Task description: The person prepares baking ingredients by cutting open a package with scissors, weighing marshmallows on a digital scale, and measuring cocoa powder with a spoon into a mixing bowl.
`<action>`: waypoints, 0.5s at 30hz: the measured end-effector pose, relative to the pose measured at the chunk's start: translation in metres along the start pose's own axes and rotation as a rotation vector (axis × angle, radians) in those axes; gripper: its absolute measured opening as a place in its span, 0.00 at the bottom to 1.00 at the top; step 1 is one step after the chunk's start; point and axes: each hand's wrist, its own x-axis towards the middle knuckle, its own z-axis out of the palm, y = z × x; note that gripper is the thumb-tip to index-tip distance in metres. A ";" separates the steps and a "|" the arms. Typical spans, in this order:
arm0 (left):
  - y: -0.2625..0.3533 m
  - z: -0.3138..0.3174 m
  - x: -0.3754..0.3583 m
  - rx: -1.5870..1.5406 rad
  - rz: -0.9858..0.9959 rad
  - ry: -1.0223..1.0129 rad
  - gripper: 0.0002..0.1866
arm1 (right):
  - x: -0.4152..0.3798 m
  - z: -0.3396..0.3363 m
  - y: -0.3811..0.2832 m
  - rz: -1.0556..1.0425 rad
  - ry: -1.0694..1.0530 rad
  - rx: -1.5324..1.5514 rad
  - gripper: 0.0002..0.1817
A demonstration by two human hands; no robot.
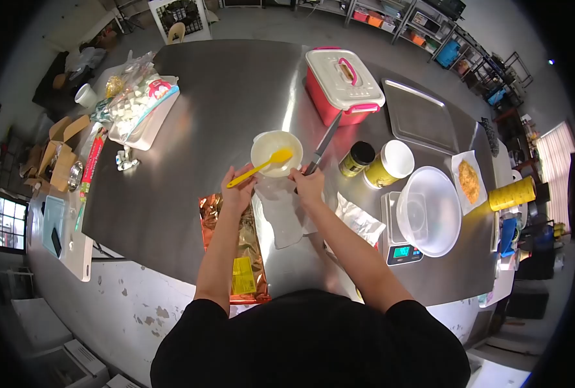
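Note:
A white bowl (259, 147) stands in front of me on the steel table. My left hand (239, 187) is closed at its near left side, gripping the handle of a yellow spatula (279, 155) whose head lies over the bowl. My right hand (309, 185) is at the bowl's near right edge, wrapped round the dark handle of a knife (328, 138). The blade points up and away from me. Below the bowl lies a translucent sheet (281, 220), and beside my left forearm is a shiny copper-coloured packet (259, 258) with a yellow label.
To the right are a black-lidded jar (356, 159), a white-lidded tub (391, 163), and a scale (400, 252) beside a clear plastic bowl (437, 210). Farther back stand a red box (342, 81) with a white lid and a metal tray (420, 116). A white bin (154, 123) holds bags at left.

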 end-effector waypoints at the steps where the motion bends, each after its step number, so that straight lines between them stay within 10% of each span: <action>1: 0.000 -0.002 0.004 -0.019 -0.027 0.039 0.28 | 0.001 0.003 0.004 0.033 0.026 -0.091 0.13; 9: 0.037 -0.007 -0.017 -0.067 -0.066 0.108 0.30 | -0.016 0.005 0.013 0.033 0.032 -0.222 0.13; 15: 0.046 -0.021 -0.071 0.422 0.341 0.305 0.23 | -0.092 -0.039 -0.020 -0.009 -0.303 -0.618 0.14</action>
